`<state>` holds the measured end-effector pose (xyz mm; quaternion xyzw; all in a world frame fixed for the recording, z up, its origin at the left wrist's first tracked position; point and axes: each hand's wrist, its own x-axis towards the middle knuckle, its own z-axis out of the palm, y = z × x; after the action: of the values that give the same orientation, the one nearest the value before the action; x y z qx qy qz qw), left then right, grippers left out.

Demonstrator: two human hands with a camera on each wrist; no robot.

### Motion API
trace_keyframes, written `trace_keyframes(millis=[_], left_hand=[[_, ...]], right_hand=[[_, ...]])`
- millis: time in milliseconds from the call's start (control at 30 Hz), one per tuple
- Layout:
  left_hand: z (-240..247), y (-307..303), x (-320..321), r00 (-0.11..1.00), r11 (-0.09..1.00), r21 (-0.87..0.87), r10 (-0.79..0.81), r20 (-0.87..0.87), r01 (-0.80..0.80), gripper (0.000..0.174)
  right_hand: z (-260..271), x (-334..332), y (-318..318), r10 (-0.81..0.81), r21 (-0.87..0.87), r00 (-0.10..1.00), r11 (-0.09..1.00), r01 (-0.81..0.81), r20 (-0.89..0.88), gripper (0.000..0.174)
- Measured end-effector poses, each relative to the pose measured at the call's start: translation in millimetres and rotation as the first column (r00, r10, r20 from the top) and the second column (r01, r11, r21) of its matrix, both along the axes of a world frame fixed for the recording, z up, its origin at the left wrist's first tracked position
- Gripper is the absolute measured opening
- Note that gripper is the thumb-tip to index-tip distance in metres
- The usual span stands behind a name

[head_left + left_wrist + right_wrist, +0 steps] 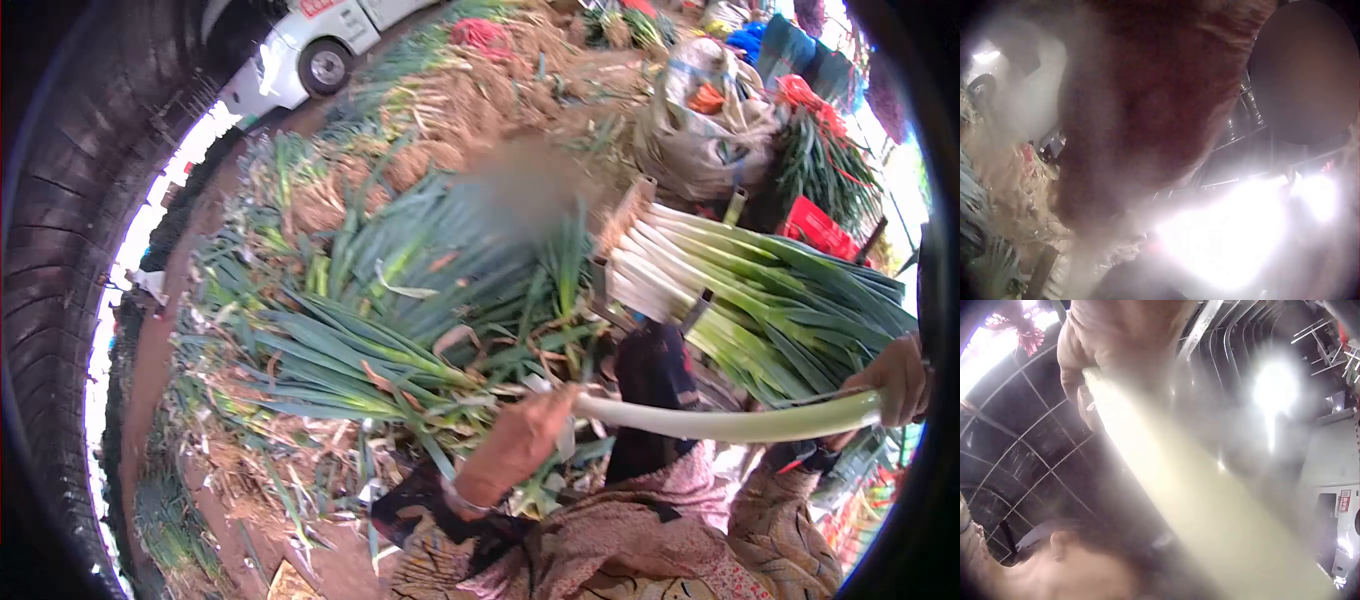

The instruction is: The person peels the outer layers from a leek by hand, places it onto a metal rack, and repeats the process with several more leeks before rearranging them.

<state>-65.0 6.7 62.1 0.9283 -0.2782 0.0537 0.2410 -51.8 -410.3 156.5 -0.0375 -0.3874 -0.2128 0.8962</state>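
Observation:
A single leek point(720, 425) stretches across the lap in the head view, its white part to the left and pale green to the right. My left hand point(520, 445) grips its white end, fingers curled round it. At the green end, my right hand point(895, 380) holds the leek near the view's right edge. In the right wrist view the leek point(1172, 469) runs down from the fingers of that hand point(1129, 337). The left wrist view is hazy, with the left hand point(1154, 94) filling its middle.
Trimmed leeks point(760, 290) lie side by side on a metal-posted rack at right. A heap of leafy leeks point(440, 270) covers the ground ahead and left. Behind stand a stuffed white sack point(700, 150) and a white vehicle point(310, 50).

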Motion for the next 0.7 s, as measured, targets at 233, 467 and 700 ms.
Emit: trace_keyframes(millis=[233,467,700], left_hand=[[-61,-6,-17,0.911,0.984,-0.13,0.056,-0.409,-0.119,0.026],[-100,9,-23,0.434,-0.071,-0.429,-0.151,-0.888,-0.901,0.024],[-189,49,-21,0.515,-0.078,-0.53,0.156,-0.843,-0.845,0.024]], right_hand=[[-14,-2,-6,-0.018,-0.018,0.999,1.0,0.017,-0.032,0.017],[11,-16,-14,-0.084,-0.129,0.996,0.988,0.08,-0.023,0.014],[86,-22,-46,-0.238,-0.364,0.959,0.889,0.278,0.15,0.021]])
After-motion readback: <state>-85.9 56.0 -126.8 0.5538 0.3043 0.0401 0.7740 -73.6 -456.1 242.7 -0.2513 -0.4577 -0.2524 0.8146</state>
